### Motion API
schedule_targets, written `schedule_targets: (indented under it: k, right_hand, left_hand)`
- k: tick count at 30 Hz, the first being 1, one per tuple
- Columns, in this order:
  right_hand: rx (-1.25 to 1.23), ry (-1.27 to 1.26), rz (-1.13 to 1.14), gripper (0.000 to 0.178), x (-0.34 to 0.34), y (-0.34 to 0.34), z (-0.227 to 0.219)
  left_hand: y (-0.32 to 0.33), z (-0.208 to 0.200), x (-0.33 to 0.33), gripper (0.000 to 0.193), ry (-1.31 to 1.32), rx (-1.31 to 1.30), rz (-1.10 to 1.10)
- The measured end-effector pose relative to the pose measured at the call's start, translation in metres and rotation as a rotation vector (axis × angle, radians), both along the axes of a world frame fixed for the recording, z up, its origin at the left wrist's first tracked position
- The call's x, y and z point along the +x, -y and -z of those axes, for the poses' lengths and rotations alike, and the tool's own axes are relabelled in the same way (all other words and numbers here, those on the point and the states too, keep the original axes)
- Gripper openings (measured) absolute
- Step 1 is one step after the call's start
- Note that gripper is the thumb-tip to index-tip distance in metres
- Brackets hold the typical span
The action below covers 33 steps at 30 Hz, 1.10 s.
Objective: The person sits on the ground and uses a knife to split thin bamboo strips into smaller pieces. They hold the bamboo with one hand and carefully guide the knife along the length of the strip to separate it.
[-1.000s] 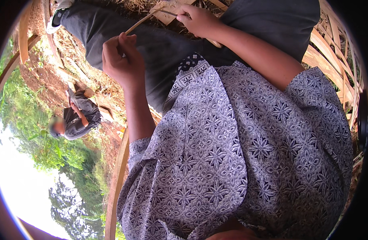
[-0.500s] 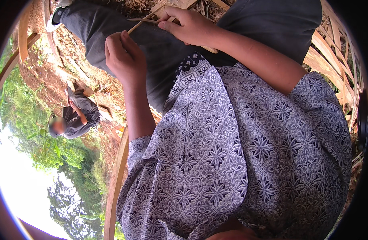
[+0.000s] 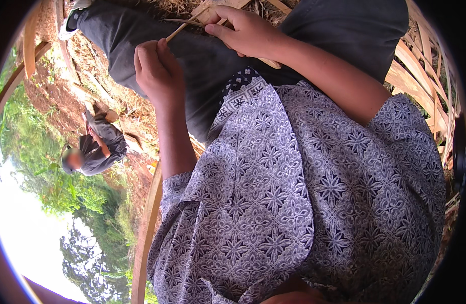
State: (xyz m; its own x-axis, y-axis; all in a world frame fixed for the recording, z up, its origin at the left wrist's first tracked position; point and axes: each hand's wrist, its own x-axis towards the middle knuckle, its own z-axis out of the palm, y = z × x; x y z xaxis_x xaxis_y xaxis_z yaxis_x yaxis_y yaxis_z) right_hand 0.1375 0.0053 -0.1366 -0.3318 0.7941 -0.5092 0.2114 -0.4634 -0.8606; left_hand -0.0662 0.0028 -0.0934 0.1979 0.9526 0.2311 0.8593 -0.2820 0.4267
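My left hand (image 3: 159,68) is closed, pinching a thin pale strip of wood or bamboo (image 3: 178,32) that slants up and to the right from its fingertips. Over my lap, my right hand (image 3: 245,33) wraps round a wooden-handled tool (image 3: 270,63), whose rounded butt sticks out below the palm. The tool's working end is hard to make out. A slender curved piece (image 3: 185,22) lies across the strip, close to the right fingers; whether it is a blade or a shaving, I cannot tell.
Dark trousers (image 3: 126,48) cover my spread legs under the hands. Split wood strips (image 3: 417,76) pile up at the right, and a flat board (image 3: 220,6) lies beyond the hands. A long curved plank (image 3: 148,228) stands at my left. Farther left, another person (image 3: 104,137) sits on the slope.
My right hand has shifted slightly right with the tool, away from the left hand. More of the strip shows between them. My left hand has barely moved.
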Motion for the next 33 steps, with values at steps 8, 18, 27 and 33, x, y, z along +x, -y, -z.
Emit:
schedule_targets:
  k: [8, 18, 27, 33]
  right_hand:
    - [-0.016, 0.148, -0.049, 0.026, 0.010, 0.003, 0.045]
    - [-0.177, -0.014, 0.055, 0.029, 0.006, -0.024, 0.013]
    - [0.278, 0.163, -0.054, 0.024, -0.005, -0.025, 0.054]
    - [0.056, 0.261, -0.090, 0.025, 0.016, -0.019, 0.060]
  left_hand:
    - [-0.005, 0.000, 0.005, 0.013, 0.050, 0.049, 0.093]
    - [-0.018, -0.003, 0.004, 0.021, 0.019, -0.039, -0.056]
    - [-0.022, -0.001, 0.005, 0.017, 0.051, -0.002, 0.052]
    - [-0.021, -0.002, 0.000, 0.015, -0.002, 0.026, 0.073]
